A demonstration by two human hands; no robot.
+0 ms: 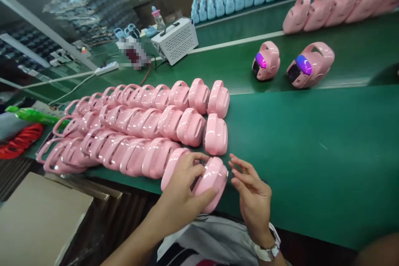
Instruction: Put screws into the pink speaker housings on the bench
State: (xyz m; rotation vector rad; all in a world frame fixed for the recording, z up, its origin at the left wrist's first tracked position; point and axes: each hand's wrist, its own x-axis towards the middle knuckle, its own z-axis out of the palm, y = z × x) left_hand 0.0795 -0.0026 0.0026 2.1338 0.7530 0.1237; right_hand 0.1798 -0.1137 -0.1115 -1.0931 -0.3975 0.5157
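left hand (183,187): clamped on pink unit (215,175) near front edge of green bench (311,149). right hand (254,193): fingers parted, just beside unit's right side; contact unclear. unit: long axis from front edge toward far edge, smooth side up. three rows of pink units (151,122): left of hands, handles up. two lit units (272,58): farther back, purple panels (261,60) facing left. cardboard box (180,0): beyond far edge, contents hidden.

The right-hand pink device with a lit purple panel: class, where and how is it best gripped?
Probably by its raised handle, from above: the loop arches over the body, leaving an open gap beneath, while the lit panel sits on the front, clear of that grip.
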